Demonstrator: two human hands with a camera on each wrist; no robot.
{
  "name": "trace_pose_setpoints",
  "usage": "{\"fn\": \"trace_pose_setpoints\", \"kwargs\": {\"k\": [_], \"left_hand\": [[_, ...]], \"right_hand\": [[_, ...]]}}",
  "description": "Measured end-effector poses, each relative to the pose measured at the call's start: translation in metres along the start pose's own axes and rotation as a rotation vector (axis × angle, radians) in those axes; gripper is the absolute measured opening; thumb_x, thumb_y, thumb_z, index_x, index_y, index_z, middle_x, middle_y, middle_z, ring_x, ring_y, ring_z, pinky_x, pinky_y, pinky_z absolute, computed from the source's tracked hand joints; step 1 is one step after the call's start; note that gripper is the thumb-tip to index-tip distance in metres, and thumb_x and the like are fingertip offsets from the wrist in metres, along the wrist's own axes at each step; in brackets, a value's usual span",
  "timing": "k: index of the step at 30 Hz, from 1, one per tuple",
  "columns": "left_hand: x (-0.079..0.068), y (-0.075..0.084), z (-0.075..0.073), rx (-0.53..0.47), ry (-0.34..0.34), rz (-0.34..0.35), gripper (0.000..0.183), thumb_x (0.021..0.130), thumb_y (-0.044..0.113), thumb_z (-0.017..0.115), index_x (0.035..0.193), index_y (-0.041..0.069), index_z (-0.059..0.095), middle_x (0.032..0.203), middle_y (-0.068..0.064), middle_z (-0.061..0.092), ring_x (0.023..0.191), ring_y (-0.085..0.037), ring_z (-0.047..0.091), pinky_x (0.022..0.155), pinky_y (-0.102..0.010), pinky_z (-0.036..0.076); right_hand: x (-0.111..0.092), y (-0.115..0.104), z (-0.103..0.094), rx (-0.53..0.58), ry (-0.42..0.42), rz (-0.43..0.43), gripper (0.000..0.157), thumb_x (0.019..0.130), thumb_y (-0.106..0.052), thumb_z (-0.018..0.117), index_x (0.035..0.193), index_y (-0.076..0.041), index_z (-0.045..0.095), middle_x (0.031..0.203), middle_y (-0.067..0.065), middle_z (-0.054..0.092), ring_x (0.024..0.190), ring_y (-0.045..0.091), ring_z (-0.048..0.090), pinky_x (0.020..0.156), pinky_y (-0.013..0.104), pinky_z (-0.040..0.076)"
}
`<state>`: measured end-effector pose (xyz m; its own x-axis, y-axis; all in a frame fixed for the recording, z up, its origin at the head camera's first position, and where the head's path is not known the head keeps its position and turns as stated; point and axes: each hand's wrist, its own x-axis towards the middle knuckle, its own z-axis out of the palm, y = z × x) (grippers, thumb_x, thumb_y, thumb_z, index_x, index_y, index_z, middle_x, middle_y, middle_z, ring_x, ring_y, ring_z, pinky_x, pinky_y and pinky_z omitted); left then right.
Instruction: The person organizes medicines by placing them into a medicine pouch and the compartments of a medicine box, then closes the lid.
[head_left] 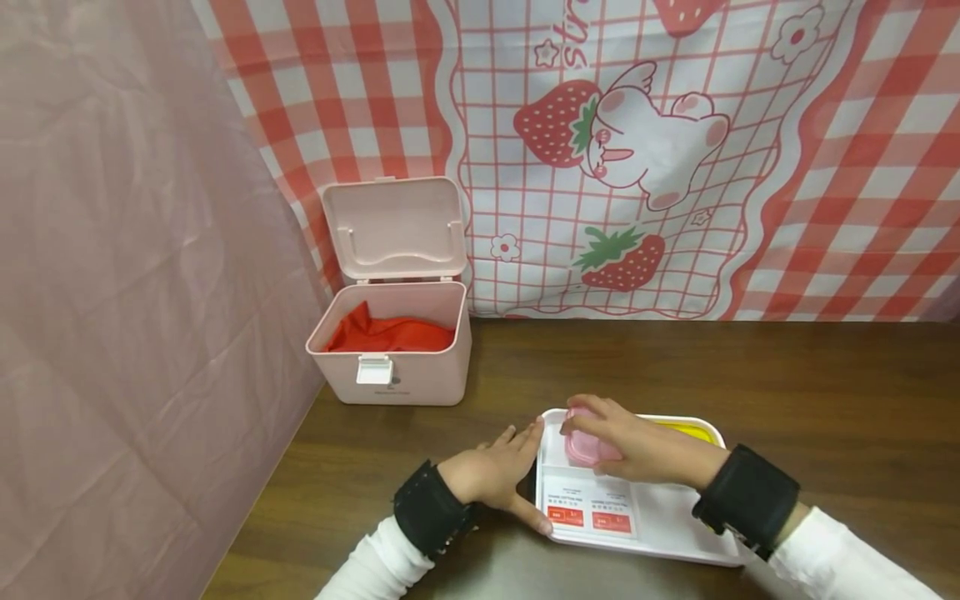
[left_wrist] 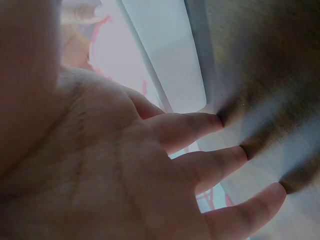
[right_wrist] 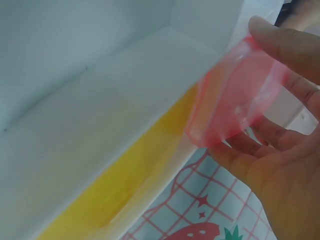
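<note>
My right hand (head_left: 637, 442) grips a small translucent pink plastic box (head_left: 588, 450) over the back left compartment of a white divided tray (head_left: 682, 521). In the right wrist view, thumb and fingers lie around the sides of this pink box (right_wrist: 240, 97). My left hand (head_left: 498, 475) is spread at the tray's left edge, with the thumb at the front left corner and the other fingers straight. A yellow item (head_left: 690, 432) sits in the back right compartment, partly hidden by my right hand. Cards with red print (head_left: 588, 512) lie in the front left part.
An open pink storage box (head_left: 405, 379) with red cloth (head_left: 397, 333) inside stands at the back left, its lid (head_left: 397, 229) raised. A strawberry-print cloth (head_left: 555, 283) hangs behind the brown wooden table (head_left: 847, 400). Pink fabric (head_left: 142, 317) hangs at the left.
</note>
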<state>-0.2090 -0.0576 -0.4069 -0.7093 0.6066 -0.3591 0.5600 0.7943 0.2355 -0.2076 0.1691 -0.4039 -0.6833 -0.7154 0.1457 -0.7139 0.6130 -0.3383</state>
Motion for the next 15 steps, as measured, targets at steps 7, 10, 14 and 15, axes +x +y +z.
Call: {"fn": "trace_pose_setpoints", "kwargs": {"k": [7,10,14,15], "left_hand": [[0.0003,0.0008,0.0003,0.006,0.004,-0.008,0.121,0.062,0.064,0.069,0.147,0.01,0.003,0.153,-0.008,0.017,0.138,-0.033,0.02,0.103,-0.053,0.032],[0.0007,0.0006,0.0004,0.003,0.006,-0.01,0.121,0.062,0.065,0.069,0.147,0.011,0.003,0.153,-0.007,0.017,0.138,-0.033,0.02,0.103,-0.052,0.032],[0.0017,0.0,0.0009,-0.003,-0.001,-0.01,0.12,0.063,0.065,0.069,0.147,0.011,0.003,0.153,-0.007,0.015,0.139,-0.032,0.019,0.104,-0.051,0.031],[0.0018,-0.0003,0.0009,-0.007,-0.004,-0.01,0.12,0.063,0.065,0.069,0.147,0.011,0.003,0.153,-0.007,0.015,0.139,-0.032,0.018,0.105,-0.051,0.03]], "right_hand": [[0.0015,0.0025,0.0021,0.023,-0.007,0.005,0.043,0.075,-0.009,0.072,0.114,-0.014,0.055,0.124,0.015,0.046,0.112,0.032,0.048,0.09,0.051,0.044],[0.0018,0.003,0.0021,0.024,-0.024,0.028,0.042,0.075,-0.01,0.072,0.113,-0.015,0.055,0.123,0.013,0.047,0.111,0.029,0.048,0.09,0.049,0.044],[0.0019,0.0043,0.003,0.025,-0.042,0.058,0.04,0.076,-0.013,0.071,0.113,-0.016,0.056,0.123,0.011,0.047,0.111,0.027,0.046,0.091,0.048,0.044],[0.0016,0.0047,0.0034,0.021,-0.042,0.057,0.04,0.076,-0.013,0.071,0.113,-0.017,0.056,0.124,0.012,0.047,0.112,0.028,0.046,0.091,0.048,0.044]]}}
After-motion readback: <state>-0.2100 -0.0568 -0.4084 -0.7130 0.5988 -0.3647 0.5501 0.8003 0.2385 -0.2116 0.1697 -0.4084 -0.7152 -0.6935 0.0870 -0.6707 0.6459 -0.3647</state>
